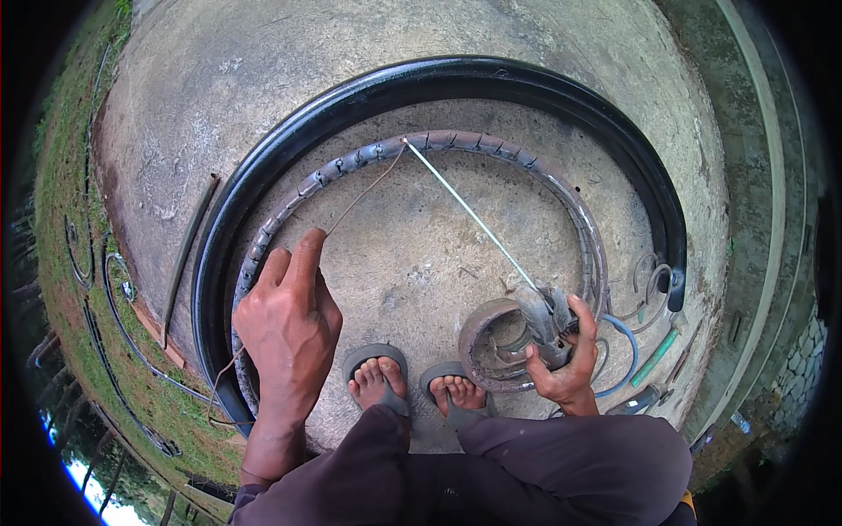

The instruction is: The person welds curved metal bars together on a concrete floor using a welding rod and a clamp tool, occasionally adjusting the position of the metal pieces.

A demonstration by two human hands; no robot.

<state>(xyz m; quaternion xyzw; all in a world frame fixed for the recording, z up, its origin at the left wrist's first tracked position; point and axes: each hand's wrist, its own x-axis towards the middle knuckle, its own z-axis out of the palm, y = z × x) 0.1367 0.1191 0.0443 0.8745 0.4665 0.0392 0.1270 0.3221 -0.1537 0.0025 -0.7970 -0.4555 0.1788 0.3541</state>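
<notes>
Running straight and thin, pale rod (469,213) meets right hand (566,364).

A rough, stained grey concrete slab (263,79) filled the scene under flat daylight, its surface mottled with darker patches. Left of the slab ran a strip of green grass (66,219) strewn with thin dark cables, and beyond the grass a sliver of bright sky showed between dark stems. Right of the slab lay a pale concrete kerb (772,193), with a stone wall (802,359) beyond it.
</notes>
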